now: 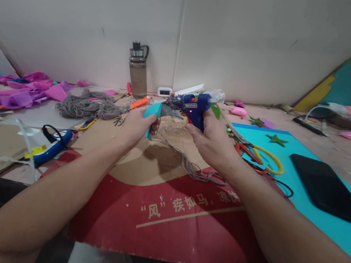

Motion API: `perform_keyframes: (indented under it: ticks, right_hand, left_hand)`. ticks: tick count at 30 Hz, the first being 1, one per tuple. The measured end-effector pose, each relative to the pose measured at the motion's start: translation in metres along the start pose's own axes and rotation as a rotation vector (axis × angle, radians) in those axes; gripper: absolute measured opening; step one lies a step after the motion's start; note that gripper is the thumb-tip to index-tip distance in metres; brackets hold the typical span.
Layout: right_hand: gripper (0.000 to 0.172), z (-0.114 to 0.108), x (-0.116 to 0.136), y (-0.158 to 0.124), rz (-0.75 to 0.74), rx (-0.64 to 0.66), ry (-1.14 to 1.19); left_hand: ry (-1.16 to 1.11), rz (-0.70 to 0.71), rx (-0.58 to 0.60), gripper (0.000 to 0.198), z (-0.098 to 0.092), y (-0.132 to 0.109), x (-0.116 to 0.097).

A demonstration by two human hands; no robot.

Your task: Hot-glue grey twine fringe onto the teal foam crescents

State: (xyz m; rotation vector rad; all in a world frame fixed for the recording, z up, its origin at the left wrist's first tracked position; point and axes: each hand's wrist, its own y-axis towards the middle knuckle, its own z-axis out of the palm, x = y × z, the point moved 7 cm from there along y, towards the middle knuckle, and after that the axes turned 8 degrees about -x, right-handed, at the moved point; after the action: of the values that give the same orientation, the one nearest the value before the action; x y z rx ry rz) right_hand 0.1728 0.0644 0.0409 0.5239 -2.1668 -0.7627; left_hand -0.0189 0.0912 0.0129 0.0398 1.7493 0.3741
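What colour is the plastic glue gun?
The glue gun is mostly blue; the head view shows it best.

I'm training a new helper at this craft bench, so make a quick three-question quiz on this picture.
1. True or false: the right hand grips a blue plastic glue gun.
2. What lies on the flat turquoise sheet?
A) translucent brown bottle
B) black rectangular phone
C) tangled grey cord
3. Fill in: the left hand holds a thin, curved ___ piece.

Key: 1 true; 2 B; 3 turquoise.

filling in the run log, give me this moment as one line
left hand: holds turquoise piece | right hand: grips blue glue gun | glue gun: near grey cone, contact unclear | below: printed cardboard
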Motion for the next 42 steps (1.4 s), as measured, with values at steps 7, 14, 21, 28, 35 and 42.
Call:
perform_keyframes:
  ticks: [7, 14, 21, 28, 35, 42]
  right_hand:
    - [0.034, 0.0009, 0.0023, -0.0005, -0.023, 0.002, -0.013]
    - [0.03, 0.0024, -0.0002, -0.0016, 0.02, 0.011, 0.007]
    - [0.031, 0.0009, -0.0012, -0.0003, 0.02, -0.002, -0.005]
    - [0.031, -0.0009, -0.0008, 0.0006, 0.022, -0.01, -0.003]
    - [0.032, -0.0004, -0.0025, 0.0003, 0.021, -0.021, -0.003]
    - [0.028, -0.0003, -0.0045, 0.0006, 0.037, -0.032, 0.008]
  left_hand:
    - [0.027, 0.01, -0.014, 0.012, -0.002, 0.002, 0.0015]
    - [0.017, 0.005, -0.012, 0.01, -0.0017, 0.0037, 0.0031]
    - [0.003, -0.005, -0.011, 0.012, -0.0001, 0.0006, -0.0004]
    - [-0.013, -0.012, -0.012, 0.01, 0.0013, -0.0003, -0.0018]
    - [0.02, 0.021, -0.009, 0.009, 0.0007, 0.002, 0.0005]
    - [0.059, 0.033, -0.006, 0.009, 0.0001, 0.0003, -0.0024]
